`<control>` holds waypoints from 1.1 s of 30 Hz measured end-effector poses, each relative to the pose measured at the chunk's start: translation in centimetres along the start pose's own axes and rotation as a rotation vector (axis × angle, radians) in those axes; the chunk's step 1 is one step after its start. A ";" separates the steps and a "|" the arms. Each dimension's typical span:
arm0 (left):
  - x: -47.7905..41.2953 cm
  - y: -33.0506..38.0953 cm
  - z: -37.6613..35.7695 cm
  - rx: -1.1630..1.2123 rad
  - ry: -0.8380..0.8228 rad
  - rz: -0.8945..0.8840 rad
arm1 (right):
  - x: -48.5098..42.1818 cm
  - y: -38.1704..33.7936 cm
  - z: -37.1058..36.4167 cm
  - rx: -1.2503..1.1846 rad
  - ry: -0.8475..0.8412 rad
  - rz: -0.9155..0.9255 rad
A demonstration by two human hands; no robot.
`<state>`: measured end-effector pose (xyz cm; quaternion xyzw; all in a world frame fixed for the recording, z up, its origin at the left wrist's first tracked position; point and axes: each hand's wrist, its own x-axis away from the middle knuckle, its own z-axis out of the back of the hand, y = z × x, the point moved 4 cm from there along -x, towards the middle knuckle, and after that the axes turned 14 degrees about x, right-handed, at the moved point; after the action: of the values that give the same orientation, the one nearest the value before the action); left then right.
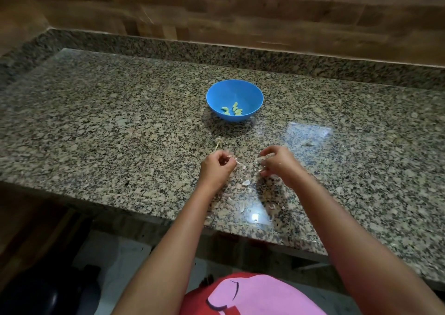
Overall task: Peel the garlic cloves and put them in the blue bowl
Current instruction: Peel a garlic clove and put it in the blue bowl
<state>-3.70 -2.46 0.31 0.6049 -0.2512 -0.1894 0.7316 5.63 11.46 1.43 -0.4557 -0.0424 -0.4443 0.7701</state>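
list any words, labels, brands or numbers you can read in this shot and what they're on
None: no readable text anywhere in the head view.
The blue bowl is plain, with no label or brand showing.
The granite counter and the wooden wall panels carry no writing.
The red and pink shirt shows only a printed picture with dark outlines, no letters or numbers.
Neither the left hand nor the right hand holds anything with print.

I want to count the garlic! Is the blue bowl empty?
Not empty. The blue bowl stands upright with a few peeled garlic cloves lying at its bottom.
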 end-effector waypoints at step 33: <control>1.0 0.1 -1.3 -0.095 -0.085 -0.053 | -0.4 0.2 -0.1 0.474 0.178 0.105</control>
<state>-2.14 -1.94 0.30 0.5673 -0.2569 -0.2458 0.7428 5.48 11.68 1.03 -0.2229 -0.0537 -0.4200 0.8781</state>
